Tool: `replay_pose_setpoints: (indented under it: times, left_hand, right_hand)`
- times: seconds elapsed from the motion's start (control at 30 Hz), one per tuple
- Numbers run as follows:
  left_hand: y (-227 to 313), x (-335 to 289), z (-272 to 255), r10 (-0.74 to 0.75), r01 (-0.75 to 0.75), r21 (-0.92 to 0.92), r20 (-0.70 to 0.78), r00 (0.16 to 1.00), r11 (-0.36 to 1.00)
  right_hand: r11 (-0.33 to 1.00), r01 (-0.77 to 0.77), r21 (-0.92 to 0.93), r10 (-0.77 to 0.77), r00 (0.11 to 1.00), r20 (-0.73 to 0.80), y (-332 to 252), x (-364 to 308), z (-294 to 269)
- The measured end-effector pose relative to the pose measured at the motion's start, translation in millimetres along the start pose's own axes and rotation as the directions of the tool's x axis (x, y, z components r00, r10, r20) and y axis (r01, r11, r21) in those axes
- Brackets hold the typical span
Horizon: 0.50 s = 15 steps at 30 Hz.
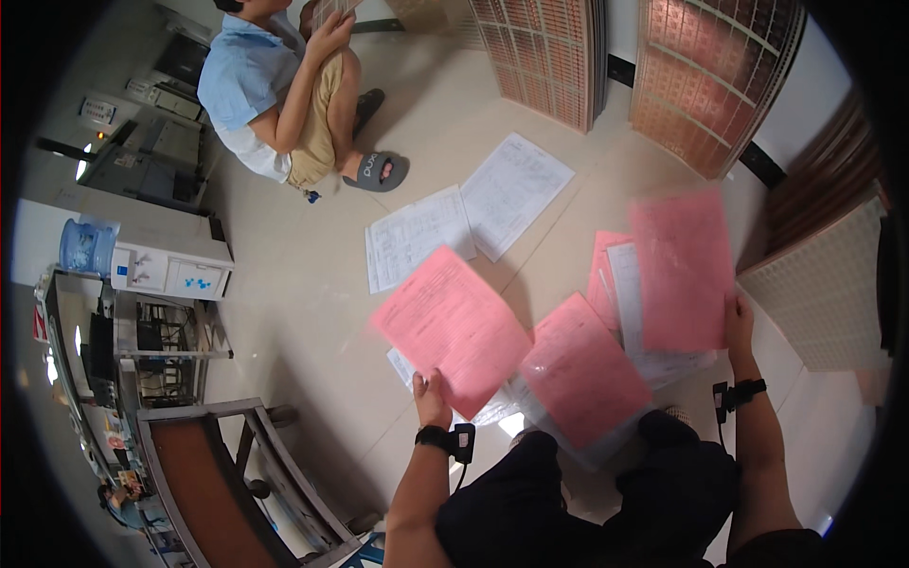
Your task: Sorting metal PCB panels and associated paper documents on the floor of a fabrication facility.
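Note:
A pink printed sheet is pinched at its lower edge by my left hand, thumb on top, held above the floor. My right hand grips the right edge of another pink sheet, slightly blurred, whose surface looks glossy. Between my hands, in front of my knees, a third pink sheet lies on clear plastic and white papers. Under the right-hand sheet, white papers and more pink ones stick out. Farther off, two white printed sheets lie on the floor.
Another person squats at the far left, holding a panel. Copper-coloured panels lean on the far wall; a pale panel stands at right. A metal-framed cart and water dispenser are at left.

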<state>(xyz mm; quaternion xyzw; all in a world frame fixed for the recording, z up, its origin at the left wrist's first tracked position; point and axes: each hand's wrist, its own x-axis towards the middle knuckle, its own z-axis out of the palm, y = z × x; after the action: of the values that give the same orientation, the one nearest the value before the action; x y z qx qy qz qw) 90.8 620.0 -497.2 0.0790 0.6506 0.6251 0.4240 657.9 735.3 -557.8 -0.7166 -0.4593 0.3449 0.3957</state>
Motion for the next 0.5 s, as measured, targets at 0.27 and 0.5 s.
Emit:
replay_pose_setpoints:
  times: [0.27,0.5]
  left_hand:
    - [4,-9,41,-0.045,0.046,0.003,0.241,0.969,0.999]
    - [-7,-37,87,-0.209,0.218,0.028,0.433,0.877,0.975]
  right_hand:
    - [0.824,-0.352,0.443,0.169,0.9,0.401,-92,-19,53]
    - [0.797,-0.499,0.341,0.038,0.605,0.796,-122,-54,134]
